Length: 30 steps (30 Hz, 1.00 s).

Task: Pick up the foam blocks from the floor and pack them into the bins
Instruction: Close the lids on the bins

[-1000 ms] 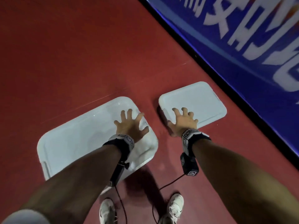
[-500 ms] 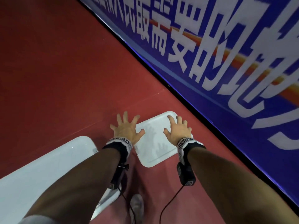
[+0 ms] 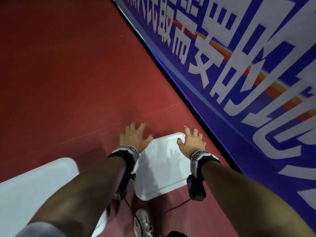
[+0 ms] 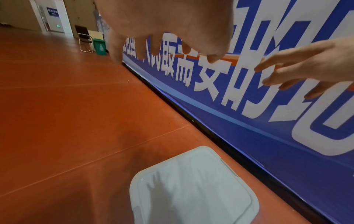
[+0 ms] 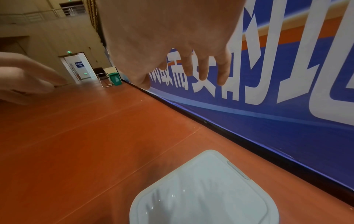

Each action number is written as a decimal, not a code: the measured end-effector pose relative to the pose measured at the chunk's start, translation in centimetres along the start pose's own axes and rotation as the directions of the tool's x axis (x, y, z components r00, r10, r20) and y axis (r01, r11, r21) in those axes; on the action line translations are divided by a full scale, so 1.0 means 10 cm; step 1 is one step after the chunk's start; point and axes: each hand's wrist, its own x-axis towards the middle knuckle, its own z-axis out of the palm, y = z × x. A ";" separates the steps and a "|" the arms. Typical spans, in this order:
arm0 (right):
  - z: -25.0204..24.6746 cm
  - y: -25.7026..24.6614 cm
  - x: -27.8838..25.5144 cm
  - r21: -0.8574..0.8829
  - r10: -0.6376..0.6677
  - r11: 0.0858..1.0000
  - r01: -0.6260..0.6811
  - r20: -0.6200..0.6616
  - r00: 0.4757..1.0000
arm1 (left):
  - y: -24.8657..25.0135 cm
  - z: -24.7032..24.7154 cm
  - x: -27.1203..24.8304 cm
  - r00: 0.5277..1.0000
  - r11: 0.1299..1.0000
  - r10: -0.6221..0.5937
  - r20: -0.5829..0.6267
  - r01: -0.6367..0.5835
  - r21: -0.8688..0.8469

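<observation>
A small white lidded bin (image 3: 162, 170) stands on the red floor close to the blue wall; its lid also shows in the left wrist view (image 4: 191, 191) and the right wrist view (image 5: 203, 195). A larger white lidded bin (image 3: 35, 185) sits at the lower left. My left hand (image 3: 135, 135) hovers with spread fingers over the small bin's far left corner. My right hand (image 3: 191, 140) hovers spread over its far right corner. Both hands hold nothing, as the left hand (image 4: 162, 30) and right hand (image 5: 172, 39) show from the wrists. No foam blocks are in view.
A blue banner wall (image 3: 239, 82) with white lettering runs along the right, just beyond the small bin. Open red floor (image 3: 68, 74) stretches left and ahead. A white shoe (image 3: 142, 223) is below the bin. Far off stand a green waste bin (image 4: 99, 46) and a chair (image 4: 84, 37).
My left hand left the large bin's lid and moved right to the small bin. Both hands then rose and slid forward to the small bin's far end.
</observation>
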 end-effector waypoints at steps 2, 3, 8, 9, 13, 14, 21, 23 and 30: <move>-0.07 0.09 0.14 0.007 -0.002 1.000 0.002 0.005 1.000 | 0.09 -0.01 0.10 0.999 0.999 -0.040 -0.001 0.040 -0.009; -0.09 0.14 0.20 0.006 0.001 1.000 -0.001 0.007 1.000 | 0.14 0.01 0.15 0.999 0.998 -0.054 0.001 0.054 -0.015; -0.08 0.48 0.45 0.018 0.005 1.000 -0.006 0.038 0.999 | 0.52 0.23 0.25 0.996 0.996 -0.088 -0.001 0.088 -0.018; -0.05 0.57 0.51 0.016 -0.007 1.000 0.006 0.041 0.999 | 0.62 0.31 0.27 0.995 0.995 -0.099 -0.005 0.099 -0.026; 0.25 0.94 0.78 0.017 -0.042 0.999 0.041 0.074 0.996 | 0.92 0.77 0.35 0.980 0.977 -0.200 -0.014 0.199 -0.071; 0.37 1.02 0.86 0.022 -0.065 0.998 0.063 0.088 0.994 | 0.97 0.93 0.38 0.972 0.968 -0.234 -0.008 0.232 -0.092; 1.41 1.37 1.25 0.031 -0.125 0.992 0.121 0.166 0.978 | 0.85 2.00 0.45 0.932 0.916 -0.360 0.043 0.362 -0.174; 1.73 1.42 1.39 0.071 -0.124 0.991 0.112 0.188 0.974 | 0.68 2.32 0.43 0.916 0.901 -0.398 0.044 0.400 -0.169; 3.02 1.89 1.99 -0.047 -0.107 0.992 0.115 0.150 0.983 | 0.14 3.77 0.59 0.861 0.827 -0.501 0.093 0.507 -0.243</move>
